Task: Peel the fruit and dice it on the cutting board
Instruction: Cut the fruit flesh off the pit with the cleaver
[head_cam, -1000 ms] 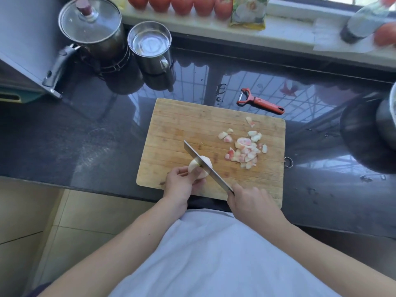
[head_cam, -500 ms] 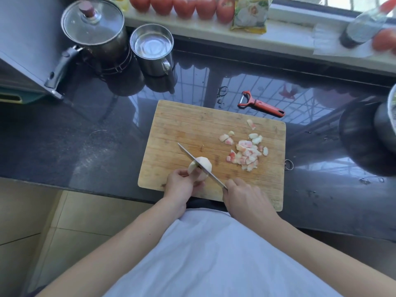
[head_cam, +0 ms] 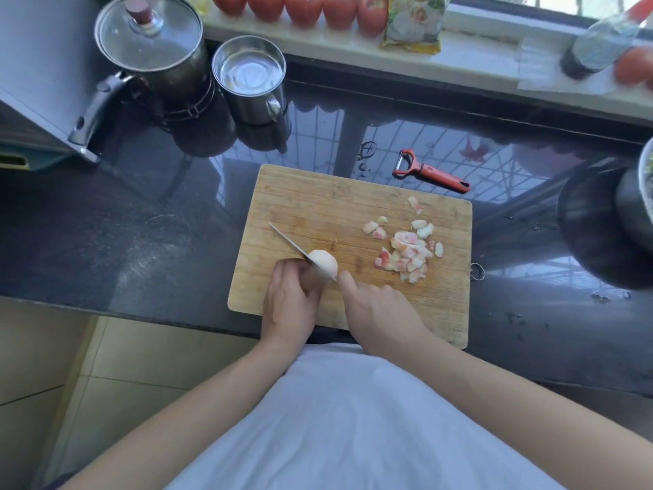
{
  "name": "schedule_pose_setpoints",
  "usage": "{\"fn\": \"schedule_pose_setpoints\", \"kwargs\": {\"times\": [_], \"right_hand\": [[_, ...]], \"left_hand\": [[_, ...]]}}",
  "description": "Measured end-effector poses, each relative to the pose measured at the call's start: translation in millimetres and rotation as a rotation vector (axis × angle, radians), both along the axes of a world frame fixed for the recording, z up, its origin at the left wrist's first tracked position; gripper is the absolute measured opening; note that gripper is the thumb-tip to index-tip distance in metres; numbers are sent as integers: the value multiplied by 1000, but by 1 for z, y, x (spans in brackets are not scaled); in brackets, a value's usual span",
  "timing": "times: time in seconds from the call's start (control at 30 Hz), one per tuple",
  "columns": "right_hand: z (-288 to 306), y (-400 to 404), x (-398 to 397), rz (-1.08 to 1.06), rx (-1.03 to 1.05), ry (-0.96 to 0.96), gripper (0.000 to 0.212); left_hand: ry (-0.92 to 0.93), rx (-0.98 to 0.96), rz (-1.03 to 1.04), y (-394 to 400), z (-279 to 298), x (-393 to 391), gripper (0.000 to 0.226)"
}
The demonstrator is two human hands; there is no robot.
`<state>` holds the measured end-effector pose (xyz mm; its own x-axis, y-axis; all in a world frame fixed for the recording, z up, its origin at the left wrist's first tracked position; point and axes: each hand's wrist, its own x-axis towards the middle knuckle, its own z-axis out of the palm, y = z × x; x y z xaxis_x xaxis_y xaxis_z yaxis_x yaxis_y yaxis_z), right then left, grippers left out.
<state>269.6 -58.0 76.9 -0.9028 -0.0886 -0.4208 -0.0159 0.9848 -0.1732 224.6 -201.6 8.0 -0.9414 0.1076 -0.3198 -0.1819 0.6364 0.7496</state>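
Observation:
A pale peeled fruit piece (head_cam: 324, 263) sits near the front left of the wooden cutting board (head_cam: 318, 199). My left hand (head_cam: 288, 298) holds it from the left with curled fingers. My right hand (head_cam: 380, 313) grips the knife (head_cam: 288, 241) by its handle, index finger stretched along the spine. The blade runs up-left through the fruit, its tip over the board. A heap of pink-white diced pieces (head_cam: 406, 252) lies on the board's right half.
A red peeler (head_cam: 433, 175) lies on the dark counter behind the board. A lidded pot (head_cam: 152, 47) and a steel mug (head_cam: 249, 79) stand back left. Tomatoes (head_cam: 304, 8) and a packet (head_cam: 413, 23) line the sill. A dark bowl (head_cam: 600, 228) sits right.
The knife has slid forward and to the left through the fruit, and my right hand has moved closer to the fruit. My left hand keeps hold of the piece.

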Motion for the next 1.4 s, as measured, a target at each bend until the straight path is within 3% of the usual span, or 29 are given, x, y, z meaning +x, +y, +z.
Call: {"fn": "schedule_pose_setpoints", "kwargs": {"times": [0.17, 0.43, 0.7, 1.0, 1.4], "right_hand": [[-5, -13, -17, 1, 25, 36, 43], [-3, -8, -16, -14, 22, 19, 35], [-2, 20, 12, -85, -7, -85, 30], [-9, -15, -34, 46, 57, 35, 22], [29, 0, -44, -37, 15, -85, 24]], "left_hand": [[-7, 18, 57, -5, 4, -11, 33], [35, -68, -39, -7, 0, -9, 25], [40, -84, 7, -7, 3, -13, 20], [12, -2, 171, -17, 0, -35, 26], [127, -82, -63, -10, -6, -22, 33]]}}
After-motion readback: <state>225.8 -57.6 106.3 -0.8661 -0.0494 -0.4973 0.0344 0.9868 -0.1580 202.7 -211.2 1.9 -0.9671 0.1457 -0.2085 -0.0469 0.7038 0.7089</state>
